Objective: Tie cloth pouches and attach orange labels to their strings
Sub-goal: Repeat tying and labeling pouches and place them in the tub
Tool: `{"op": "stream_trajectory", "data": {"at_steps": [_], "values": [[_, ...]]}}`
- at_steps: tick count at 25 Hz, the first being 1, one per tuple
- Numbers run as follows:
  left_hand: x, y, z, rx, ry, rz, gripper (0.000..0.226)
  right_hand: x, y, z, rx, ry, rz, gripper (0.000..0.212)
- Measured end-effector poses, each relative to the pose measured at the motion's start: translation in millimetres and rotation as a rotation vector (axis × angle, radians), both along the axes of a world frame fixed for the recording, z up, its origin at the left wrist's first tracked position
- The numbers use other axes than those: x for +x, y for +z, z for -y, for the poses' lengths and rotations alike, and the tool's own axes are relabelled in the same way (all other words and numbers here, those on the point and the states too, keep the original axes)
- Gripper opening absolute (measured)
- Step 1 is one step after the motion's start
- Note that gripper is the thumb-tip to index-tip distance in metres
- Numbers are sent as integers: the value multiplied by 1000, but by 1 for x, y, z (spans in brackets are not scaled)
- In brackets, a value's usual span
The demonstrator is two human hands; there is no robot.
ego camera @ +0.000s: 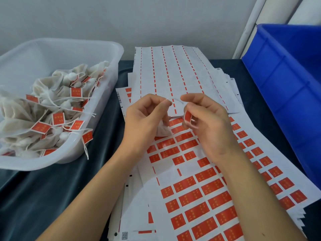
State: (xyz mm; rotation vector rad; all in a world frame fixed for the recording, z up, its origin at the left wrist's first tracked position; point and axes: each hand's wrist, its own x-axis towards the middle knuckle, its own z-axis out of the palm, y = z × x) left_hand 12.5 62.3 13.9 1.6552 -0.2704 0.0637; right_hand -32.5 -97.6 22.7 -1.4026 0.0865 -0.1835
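two bare forearms reach up from the bottom edge over sheets of orange labels [205, 188] spread on the dark-covered desk [52, 197]. left hand [144, 119] has its fingers curled, thumb and forefinger pinching a white string [175, 100], with a small cloth pouch [162, 130] tucked under its lower fingers and hanging toward the sheets. right hand [206, 122] is also curled, pinching one orange label [188, 116] at its fingertips; whether it grips the string's other end too, i cannot tell. the string arcs roughly left to right between the two hands, just above the sheets. the held label stands nearly upright, long axis up and down. at left, a clear plastic tub [111, 70] holds labelled pouches [52, 108]; a blue bin [286, 80] sits at right.
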Motion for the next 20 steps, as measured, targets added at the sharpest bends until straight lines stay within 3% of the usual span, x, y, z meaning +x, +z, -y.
{"op": "stream_trajectory", "data": {"at_steps": [5,8,11,20], "values": [[-3,1,2,-7,-35,24,15,-3,-1,-7,-157,-34,7,19],[-5,3,2,-12,-55,37,15,-2,-2,-8,-219,-27,51,31],[-6,5,3,-9,-62,40,14,1,-5,-11,-313,-69,79,18],[-10,9,5,87,-59,13,18,2,-6,-6,-301,-128,33,15]]}}
